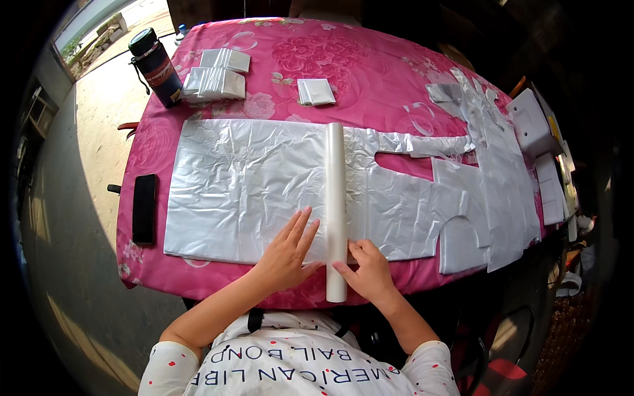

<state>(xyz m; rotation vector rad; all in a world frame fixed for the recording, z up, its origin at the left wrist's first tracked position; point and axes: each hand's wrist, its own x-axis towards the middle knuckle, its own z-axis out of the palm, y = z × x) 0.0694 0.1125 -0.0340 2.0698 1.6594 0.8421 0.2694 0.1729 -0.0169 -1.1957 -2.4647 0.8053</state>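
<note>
A smooth, milky-white tube (336, 198) lies crosswise over a flat silvery-white plastic bag (211, 191), its near end reaching past the bag's edge onto the pink floral tablecloth (284, 109). The tube is straight, slim and glossy; the bag is thin, crinkled and shiny, with a long slot between its handles at the right. The left hand (285, 256) is spread wide, palm down on the bag just left of the tube. The right hand (367, 269) has loosely bent fingers, with thumb and fingertips at the tube's right side. More plastic bags (512, 198) overlap at the right. Beyond lie folded plastic packets (216, 84), with a dark bottle (158, 71) beside them; a black phone (144, 210) lies at the table's left
</note>
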